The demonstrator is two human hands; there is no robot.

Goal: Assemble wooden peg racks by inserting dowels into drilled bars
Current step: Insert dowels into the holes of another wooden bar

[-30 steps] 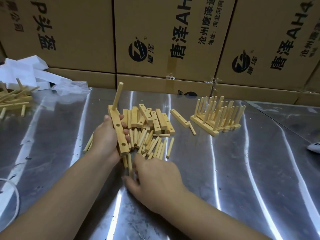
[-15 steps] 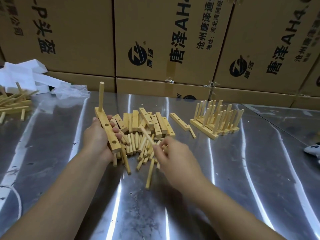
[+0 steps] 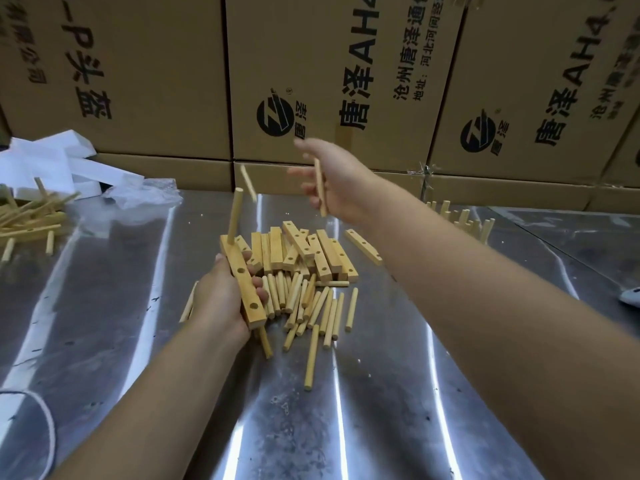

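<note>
My left hand point(image 3: 216, 303) grips a drilled wooden bar point(image 3: 244, 278), tilted away from me above the steel table point(image 3: 381, 417). One dowel point(image 3: 234, 216) stands in the bar's far hole; two nearer holes show bare. My right hand point(image 3: 343, 183) is raised above the pile, blurred, with a dowel point(image 3: 320, 188) held across its fingers. Another dowel point(image 3: 248, 183) hangs in mid-air to the left of that hand. Loose dowels point(image 3: 311, 306) lie on the table beside my left hand, and drilled bars point(image 3: 304, 251) are heaped just behind them.
Finished racks point(image 3: 460, 220) stand at the right, partly hidden by my right forearm. More sticks point(image 3: 27, 220) lie at far left by white paper point(image 3: 52, 161) and a plastic bag point(image 3: 142, 195). Cardboard boxes point(image 3: 156, 81) wall the back. A white cord point(image 3: 46, 417) lies near left.
My right hand has lifted from the dowel pile up and away, carrying a dowel, and another dowel is now airborne. The bar in my left hand has barely moved.
</note>
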